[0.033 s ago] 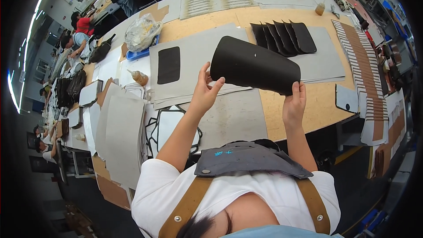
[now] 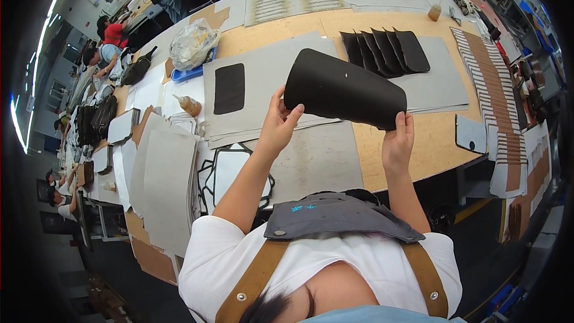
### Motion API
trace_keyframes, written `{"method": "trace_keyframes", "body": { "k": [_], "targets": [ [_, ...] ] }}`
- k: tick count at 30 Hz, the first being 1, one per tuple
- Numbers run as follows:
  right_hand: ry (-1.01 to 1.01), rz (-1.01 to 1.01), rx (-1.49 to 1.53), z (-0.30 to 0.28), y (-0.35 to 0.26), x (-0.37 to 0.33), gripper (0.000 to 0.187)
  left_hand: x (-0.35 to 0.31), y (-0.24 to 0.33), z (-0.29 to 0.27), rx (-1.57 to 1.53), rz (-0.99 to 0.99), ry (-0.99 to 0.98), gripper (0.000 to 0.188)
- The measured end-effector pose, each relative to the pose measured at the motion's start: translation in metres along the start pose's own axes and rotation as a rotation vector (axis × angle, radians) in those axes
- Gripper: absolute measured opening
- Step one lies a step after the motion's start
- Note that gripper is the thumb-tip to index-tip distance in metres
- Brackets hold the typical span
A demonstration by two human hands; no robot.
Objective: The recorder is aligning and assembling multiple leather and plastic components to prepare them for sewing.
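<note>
Between my two hands, raised above the table, is a curved black leather-like panel (image 2: pixel 345 90) with rounded corners and a small pale speck on its face. My left hand (image 2: pixel 283 118) pinches its lower left edge, thumb in front. At the lower right corner my right hand (image 2: pixel 399 137) grips it with closed fingers. Beyond it, several similar black pieces (image 2: pixel 391 52) overlap in a fanned row on grey board. A single flat black piece (image 2: pixel 229 88) with rounded corners lies on the grey sheets (image 2: pixel 263 75) to the left.
A squeeze bottle of amber liquid (image 2: pixel 189 105) and a blue tray with a clear plastic bag (image 2: pixel 192 45) sit at left. Stacked grey boards (image 2: pixel 167 185) and black-edged frames (image 2: pixel 234 173) lie nearer. Another bottle (image 2: pixel 434 12) stands far right. Striped brown strips (image 2: pixel 487 78) line the right side.
The black panel and both hands have shifted very slightly to the left; the grip is the same.
</note>
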State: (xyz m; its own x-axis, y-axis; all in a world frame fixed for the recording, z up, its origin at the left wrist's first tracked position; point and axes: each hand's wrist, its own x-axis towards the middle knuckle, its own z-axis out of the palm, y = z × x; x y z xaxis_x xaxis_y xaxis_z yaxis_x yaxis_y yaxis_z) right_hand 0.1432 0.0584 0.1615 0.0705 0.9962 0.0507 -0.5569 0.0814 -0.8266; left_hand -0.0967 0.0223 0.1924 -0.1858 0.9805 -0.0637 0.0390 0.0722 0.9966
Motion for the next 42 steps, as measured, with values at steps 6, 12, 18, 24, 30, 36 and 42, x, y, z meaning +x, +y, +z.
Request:
{"method": "trace_keyframes", "body": {
  "k": [6, 12, 18, 24, 30, 36, 42],
  "targets": [
    [-0.005, 0.11, 0.185, -0.004, 0.01, -0.017, 0.014, 0.002, 0.014, -0.001, -0.344, 0.158, 0.058, 0.035],
    [-0.564, 0.491, -0.664, -0.058, 0.033, -0.008, 0.022, -0.008, 0.042, -0.017, 0.068, 0.293, -0.102, 0.028],
    [-0.557, -0.393, -0.754, 0.028, -0.017, 0.015, 0.044, -0.019, 0.074, -0.018, 0.579, 0.369, -0.31, 0.021],
    [-0.815, -0.386, -0.661, 0.049, -0.025, 0.027, 0.028, -0.016, 0.069, -0.02, 0.452, 0.358, -0.356, 0.022],
    [-0.791, -0.326, -0.608, 0.049, -0.033, 0.024, 0.015, -0.015, 0.064, -0.022, 0.347, 0.311, -0.351, 0.02],
    [-0.783, -0.274, -0.619, 0.052, -0.033, 0.027, 0.013, -0.01, 0.064, -0.024, 0.4, 0.364, -0.298, 0.021],
    [-0.742, -0.252, -0.653, 0.048, -0.034, 0.02, 0.011, -0.008, 0.054, -0.024, 0.359, 0.308, -0.314, 0.021]
  ]
}}
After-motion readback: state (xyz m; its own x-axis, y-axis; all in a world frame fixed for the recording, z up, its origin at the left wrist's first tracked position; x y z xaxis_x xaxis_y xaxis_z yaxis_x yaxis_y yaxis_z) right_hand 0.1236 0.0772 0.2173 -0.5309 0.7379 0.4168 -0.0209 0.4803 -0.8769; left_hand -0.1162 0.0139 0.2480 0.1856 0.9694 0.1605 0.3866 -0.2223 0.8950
